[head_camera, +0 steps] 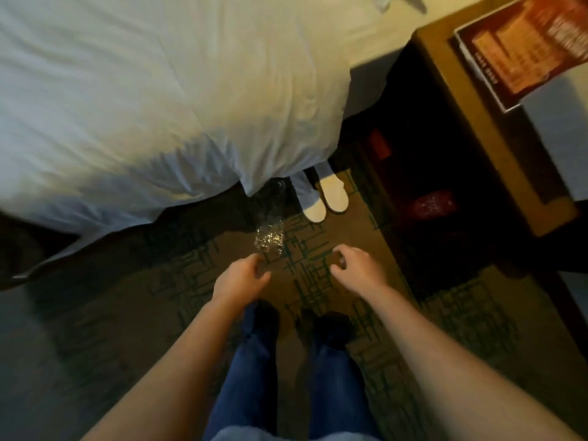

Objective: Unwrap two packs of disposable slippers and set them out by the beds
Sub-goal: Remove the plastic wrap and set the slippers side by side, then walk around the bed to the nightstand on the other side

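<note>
Head view: one pair of white disposable slippers (pixel 326 198) is already set on the patterned carpet (pixel 318 281) at the corner of the bed, toes out, side by side, heels tucked under the hanging white duvet (pixel 159 106). Just left of them lies a clear plastic wrapper (pixel 269 230), empty as far as I can tell, partly in the shadow of the duvet edge. Left hand (pixel 240 276) hangs above the carpet just short of the wrapper's near end, fingers loosely curled and apart, nothing in them. Right hand (pixel 354 265) is level with it, well clear of the slippers, fingers likewise loose and curled around nothing. Frame is motion-blurred, so fine finger detail is soft. Wooden nightstand (pixel 471 122) stands to the right with a dark red printed card (pixel 525 49) on top; something red sits in its dark lower shelf, too dim to name. Person's jeans and dark shoes show below the hands. Judged step: first pair is placed, wrapper pickup looks next. To do it well: pinch the wrapper at the near end with the left hand, lift straight up so it does not drag across the slippers, keep the pair aligned. Second pack is not in view.
</note>
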Available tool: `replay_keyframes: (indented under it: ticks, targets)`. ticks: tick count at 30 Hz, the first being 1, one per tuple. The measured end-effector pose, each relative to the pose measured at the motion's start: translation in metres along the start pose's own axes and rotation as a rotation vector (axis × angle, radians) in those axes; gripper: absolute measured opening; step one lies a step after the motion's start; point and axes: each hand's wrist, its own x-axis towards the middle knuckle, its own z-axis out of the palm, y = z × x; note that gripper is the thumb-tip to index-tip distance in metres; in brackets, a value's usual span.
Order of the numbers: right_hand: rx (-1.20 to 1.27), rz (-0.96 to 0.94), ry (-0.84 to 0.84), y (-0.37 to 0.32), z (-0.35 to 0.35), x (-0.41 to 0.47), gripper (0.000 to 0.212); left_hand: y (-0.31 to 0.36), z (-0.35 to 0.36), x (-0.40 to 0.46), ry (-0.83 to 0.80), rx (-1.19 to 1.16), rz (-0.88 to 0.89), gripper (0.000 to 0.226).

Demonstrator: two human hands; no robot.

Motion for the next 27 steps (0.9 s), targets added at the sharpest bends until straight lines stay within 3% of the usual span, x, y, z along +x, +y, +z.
replay_keyframes:
  ticks: [5, 10, 14, 22, 27]
  targets:
    - [-0.022, -0.066, 0.029, -0.032, -0.03, -0.071, 0.043, -0.014, -0.05, -0.094, 0.068, -0.136, -0.075, 0.047]
    - [0.001, -0.17, 0.078, -0.043, -0.032, -0.123, 0.04, -0.031, -0.051, -0.169, 0.156, -0.36, -0.119, 0.045]
    - [-0.065, -0.273, 0.023, -0.044, -0.012, -0.144, 0.038, -0.047, -0.019, -0.214, 0.286, -0.552, -0.231, 0.04]
    - [-0.512, -0.514, -0.175, -0.053, 0.029, -0.167, 0.033, -0.107, 0.075, -0.318, 0.47, -1.02, -0.564, 0.037]
    - [-0.741, -0.66, -0.267, -0.088, 0.066, -0.174, 0.04, -0.132, 0.131, -0.361, 0.582, -1.208, -0.772, 0.037]
